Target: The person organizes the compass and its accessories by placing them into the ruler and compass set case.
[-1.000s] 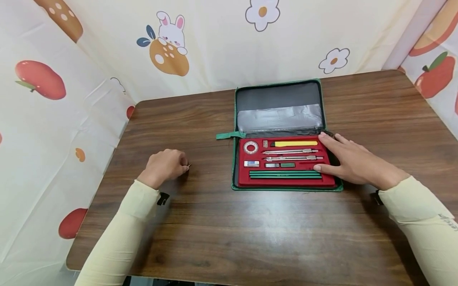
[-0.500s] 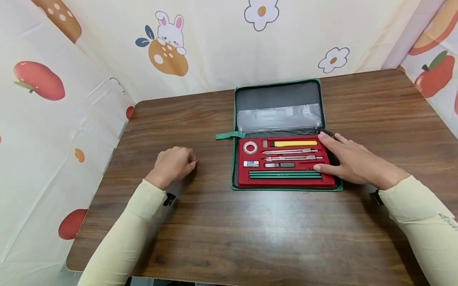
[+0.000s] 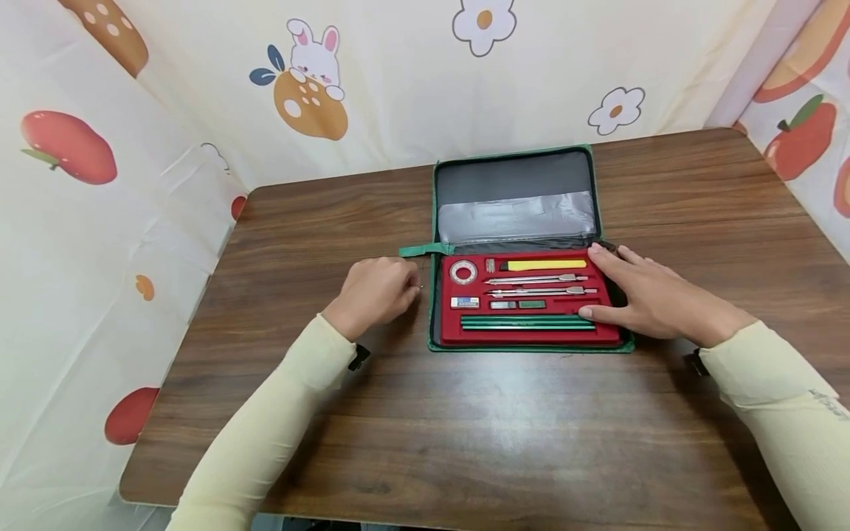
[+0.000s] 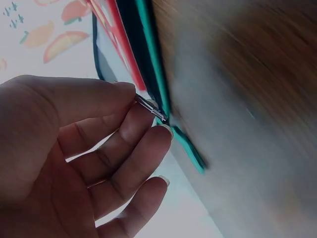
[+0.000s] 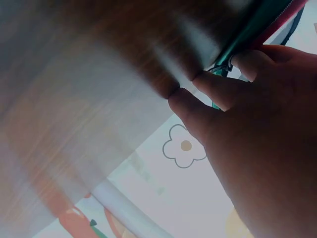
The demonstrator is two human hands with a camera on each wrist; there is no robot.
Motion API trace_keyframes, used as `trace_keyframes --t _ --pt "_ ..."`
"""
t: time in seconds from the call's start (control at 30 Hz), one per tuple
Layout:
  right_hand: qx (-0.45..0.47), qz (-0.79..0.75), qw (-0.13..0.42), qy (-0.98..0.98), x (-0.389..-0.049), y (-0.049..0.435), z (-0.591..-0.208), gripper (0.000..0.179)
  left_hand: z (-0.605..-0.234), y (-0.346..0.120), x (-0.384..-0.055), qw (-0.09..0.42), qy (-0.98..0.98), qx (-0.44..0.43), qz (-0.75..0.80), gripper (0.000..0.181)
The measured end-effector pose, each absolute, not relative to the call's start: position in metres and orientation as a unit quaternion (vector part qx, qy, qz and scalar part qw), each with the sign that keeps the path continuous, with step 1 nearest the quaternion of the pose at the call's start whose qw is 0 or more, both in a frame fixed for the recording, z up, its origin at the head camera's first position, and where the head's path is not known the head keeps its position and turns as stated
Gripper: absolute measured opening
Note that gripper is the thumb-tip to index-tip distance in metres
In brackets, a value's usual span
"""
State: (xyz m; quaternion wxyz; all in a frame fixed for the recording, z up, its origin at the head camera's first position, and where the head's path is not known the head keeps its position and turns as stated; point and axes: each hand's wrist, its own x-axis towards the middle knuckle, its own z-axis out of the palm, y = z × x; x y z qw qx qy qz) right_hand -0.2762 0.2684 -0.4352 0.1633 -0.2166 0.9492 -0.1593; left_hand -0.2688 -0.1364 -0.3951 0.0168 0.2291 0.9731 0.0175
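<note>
My left hand (image 3: 381,291) is just left of an open green zip case (image 3: 518,175). Between thumb and fingers it pinches a small silver metal rod (image 4: 151,107), clearest in the left wrist view; its exact kind I cannot tell. The case's red tray (image 3: 531,341) holds a round white ring (image 3: 463,272), a yellow cutter (image 3: 547,265), two silver compasses (image 3: 538,279), an eraser (image 3: 465,302), two small flat pieces (image 3: 531,304) and green pencils (image 3: 527,322). With fingers spread, my right hand (image 3: 657,295) rests on the case's right edge.
A brown wooden table (image 3: 465,435) carries the case. Behind it and at both sides hangs a printed curtain (image 3: 398,88). A green strap (image 3: 418,251) sticks out from the case's left side. The lid lies back toward the curtain, with a clear pocket (image 3: 518,216).
My left hand has moved right and slightly away from me, up to the case, with the small metal rod in its pinch. The right hand has stayed on the case's edge.
</note>
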Motion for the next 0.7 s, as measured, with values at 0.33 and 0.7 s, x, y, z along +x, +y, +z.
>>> trace_keyframes --t 0.33,0.7 --pt "-0.228 -0.178 0.17 0.942 -0.28 0.252 -0.432 0.11 -0.402 -0.114 -0.267 0.018 0.968 0.251 0.009 0.016" --pt "-0.246 -0.155 0.166 0.942 -0.285 0.224 -0.429 0.109 -0.398 -0.095 -0.268 -0.01 0.955 0.297 0.0 0.014"
